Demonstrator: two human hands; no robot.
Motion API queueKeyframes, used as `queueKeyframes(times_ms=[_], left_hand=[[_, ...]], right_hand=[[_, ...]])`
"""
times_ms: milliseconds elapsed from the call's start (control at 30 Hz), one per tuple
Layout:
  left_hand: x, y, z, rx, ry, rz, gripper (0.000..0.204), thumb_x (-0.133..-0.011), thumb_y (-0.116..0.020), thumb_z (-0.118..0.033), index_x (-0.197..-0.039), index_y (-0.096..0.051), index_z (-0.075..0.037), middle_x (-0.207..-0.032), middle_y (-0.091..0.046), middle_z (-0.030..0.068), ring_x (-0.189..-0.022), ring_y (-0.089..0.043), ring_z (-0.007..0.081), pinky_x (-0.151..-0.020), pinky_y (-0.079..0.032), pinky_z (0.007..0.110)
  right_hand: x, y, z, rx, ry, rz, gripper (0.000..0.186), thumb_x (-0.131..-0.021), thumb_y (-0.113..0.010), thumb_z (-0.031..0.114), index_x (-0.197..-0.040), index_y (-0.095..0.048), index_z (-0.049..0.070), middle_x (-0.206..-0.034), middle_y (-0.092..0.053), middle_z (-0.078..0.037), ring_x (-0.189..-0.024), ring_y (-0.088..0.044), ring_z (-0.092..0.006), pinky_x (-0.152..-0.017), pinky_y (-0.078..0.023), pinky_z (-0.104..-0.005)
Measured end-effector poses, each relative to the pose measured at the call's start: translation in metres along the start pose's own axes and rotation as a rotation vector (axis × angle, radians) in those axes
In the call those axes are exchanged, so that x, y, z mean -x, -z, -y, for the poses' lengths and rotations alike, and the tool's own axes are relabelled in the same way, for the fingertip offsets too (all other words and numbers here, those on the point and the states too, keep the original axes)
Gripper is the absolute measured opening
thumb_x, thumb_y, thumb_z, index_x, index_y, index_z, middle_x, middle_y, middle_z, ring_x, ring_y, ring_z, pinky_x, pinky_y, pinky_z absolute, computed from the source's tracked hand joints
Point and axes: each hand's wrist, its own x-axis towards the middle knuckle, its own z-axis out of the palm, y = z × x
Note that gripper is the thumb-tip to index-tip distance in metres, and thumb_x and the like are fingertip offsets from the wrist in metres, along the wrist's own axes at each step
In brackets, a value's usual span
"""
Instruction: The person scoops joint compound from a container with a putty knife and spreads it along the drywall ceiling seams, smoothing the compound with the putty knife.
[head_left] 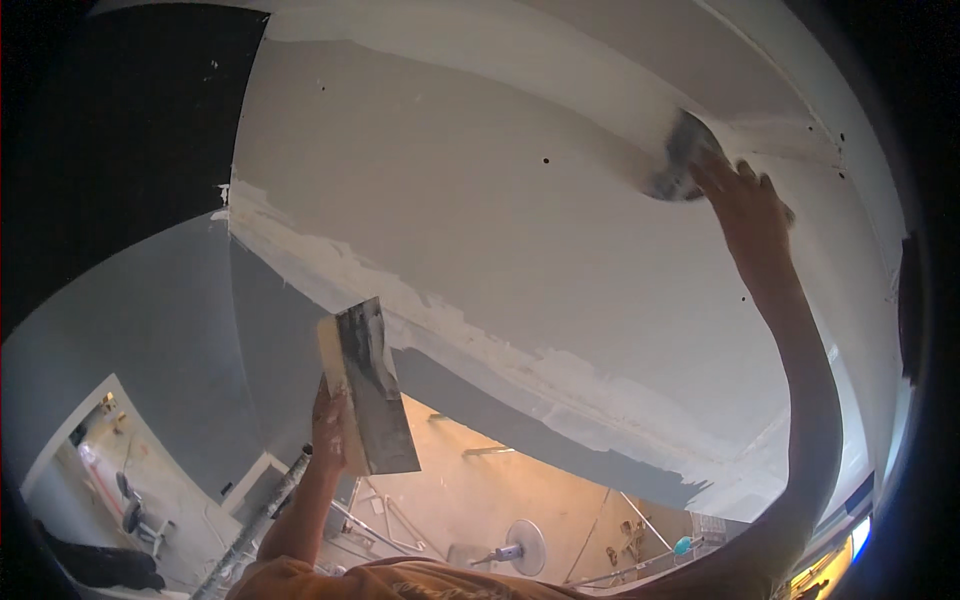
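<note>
High on the right, my right hand [750,212] is closed around a putty knife [682,160]. Its dark blade lies against the pale board ceiling [480,200], and motion smears it somewhat. Lower, left of centre, my left hand [330,425] grips a wide filling knife [388,400] by its pale yellow back. White compound smears that broad metal blade, which is tilted and apart from the ceiling. A rough band of white joint compound [450,325] runs along the ceiling's near edge, and a smoother strip [560,75] crosses its far side.
A dark opening [130,130] borders the ceiling at the upper left, above a grey wall [150,310]. Below are a doorway frame [70,430], a round white fan-like object [525,547] and several metal poles [400,520]. Small dark holes dot the ceiling.
</note>
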Motion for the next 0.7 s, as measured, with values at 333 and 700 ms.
queueKeyframes(times_ms=[333,700], left_hand=[[-0.047,-0.037,0.028,0.197,0.069,0.192,0.05,-0.099,-0.057,-0.018,-0.145,-0.039,-0.007,-0.121,-0.06,0.0101,-0.108,-0.064,0.0213,-0.09,-0.059,0.038],[-0.049,-0.047,-0.024,0.125,-0.093,0.149,0.046,-0.099,-0.058,-0.014,-0.141,-0.043,-0.006,-0.116,-0.063,0.0081,-0.101,-0.067,0.0199,-0.084,-0.062,0.035]], right_hand=[[0.024,0.095,0.043,-0.716,0.024,-0.114,0.066,-0.08,-0.058,-0.011,-0.137,-0.06,0.022,-0.15,-0.05,-0.005,-0.117,-0.063,-0.0344,-0.098,-0.053,-0.0444],[0.061,0.096,0.214,-1.532,0.251,0.071,0.057,-0.088,-0.053,-0.009,-0.137,-0.059,0.02,-0.152,-0.045,-0.011,-0.112,-0.06,-0.0307,-0.094,-0.052,-0.0461]])
